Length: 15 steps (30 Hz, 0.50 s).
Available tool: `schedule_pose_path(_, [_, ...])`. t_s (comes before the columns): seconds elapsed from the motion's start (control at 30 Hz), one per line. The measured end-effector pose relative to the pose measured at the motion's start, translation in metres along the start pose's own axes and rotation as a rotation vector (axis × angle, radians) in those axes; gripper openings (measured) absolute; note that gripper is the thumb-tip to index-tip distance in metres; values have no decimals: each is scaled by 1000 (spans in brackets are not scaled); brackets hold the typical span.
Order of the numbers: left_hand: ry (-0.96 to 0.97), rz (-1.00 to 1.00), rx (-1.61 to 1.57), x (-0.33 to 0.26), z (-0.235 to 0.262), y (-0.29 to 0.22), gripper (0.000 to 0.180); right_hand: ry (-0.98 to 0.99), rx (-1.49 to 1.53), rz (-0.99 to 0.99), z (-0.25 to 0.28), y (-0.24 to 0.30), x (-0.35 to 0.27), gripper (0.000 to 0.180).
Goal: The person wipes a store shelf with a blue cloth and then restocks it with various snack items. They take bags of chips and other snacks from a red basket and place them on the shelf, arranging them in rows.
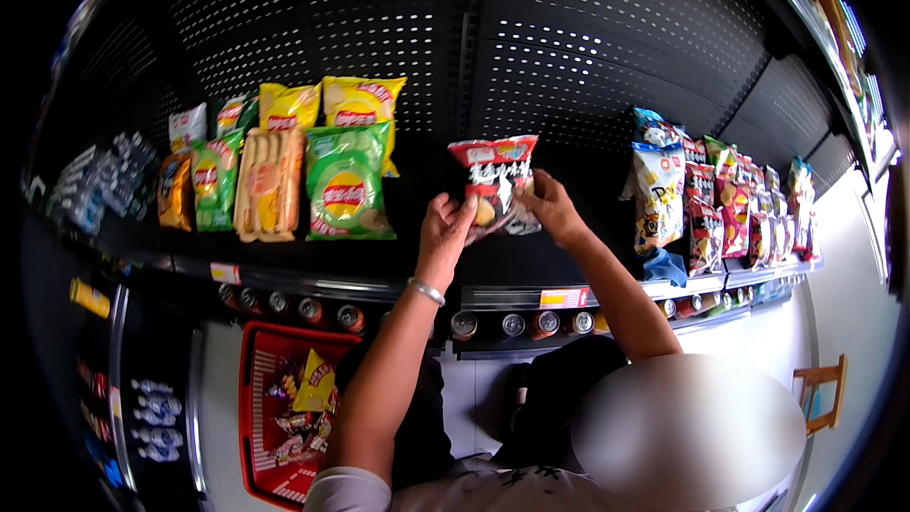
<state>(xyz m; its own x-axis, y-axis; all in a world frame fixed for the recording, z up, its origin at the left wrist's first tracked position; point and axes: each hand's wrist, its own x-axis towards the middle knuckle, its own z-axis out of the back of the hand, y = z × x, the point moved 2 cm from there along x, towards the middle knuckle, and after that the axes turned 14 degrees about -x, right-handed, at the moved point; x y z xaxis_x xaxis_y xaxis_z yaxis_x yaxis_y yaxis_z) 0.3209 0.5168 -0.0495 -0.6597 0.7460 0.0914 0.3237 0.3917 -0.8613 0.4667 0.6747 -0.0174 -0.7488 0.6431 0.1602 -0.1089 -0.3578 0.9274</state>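
Over the black shelf, a red and black snack bag (493, 175) is held upright between my two hands. My left hand (445, 230) has its thumb along the bag's lower left edge, its fingers curled. On the other side, my right hand (552, 207) grips the right edge with thumb and fingers. Something greyish shows behind the bag's lower right corner, too covered to make out. Nearest on the left stands a large green chip bag (347, 185), apart from my left hand.
Left along the shelf are yellow chip bags (365, 100) and a pack of long rolls (269, 185). More snack bags (658, 194) stand at right, beside a blue cloth (664, 267). Cans (464, 325) line the level below. A red basket (248, 417) holds several small packets.
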Motion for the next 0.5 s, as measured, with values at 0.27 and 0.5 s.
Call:
schedule_pose_path(0.27, [15, -220, -104, -27, -8, -48, 29, 25, 87, 70, -55, 71, -48, 48])
schedule_pose_path(0.5, [-82, -311, -130, -50, -3, -66, 24, -258, 253, 59, -92, 74, -49, 35])
